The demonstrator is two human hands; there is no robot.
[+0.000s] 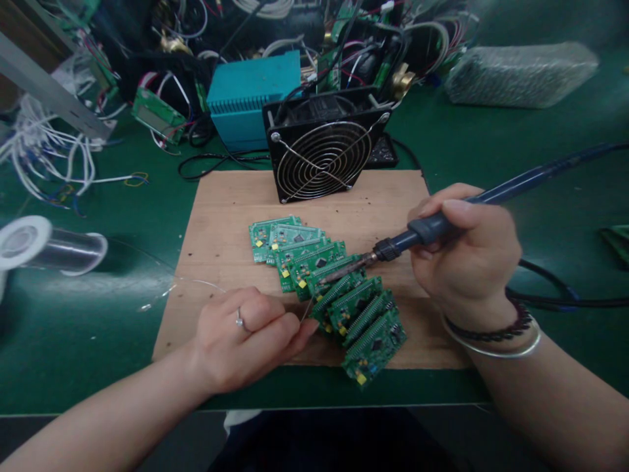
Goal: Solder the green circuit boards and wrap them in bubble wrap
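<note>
My right hand (pixel 464 252) is closed around the dark blue handle of a soldering iron (pixel 442 223). The iron's tip reaches down to the left, over a green circuit board in the middle of an overlapping row of several circuit boards (pixel 376 344). Whether the tip touches the board I cannot tell. In my left hand (pixel 253 334) a thin solder wire (pixel 305 311) is pinched, its end pointing up near the iron's tip. The wire trails back left toward a spool of solder (pixel 73 249). The boards lie fanned on a brown cardboard sheet (pixel 221 203).
A black fan (pixel 324 160) with a wire guard stands at the cardboard's back edge. Behind it are a teal box (pixel 255 82) and tangled wires with boards. White cables (pixel 54 144) lie at left, a bubble-wrapped package (pixel 521 75) at back right. The iron's cord runs off right.
</note>
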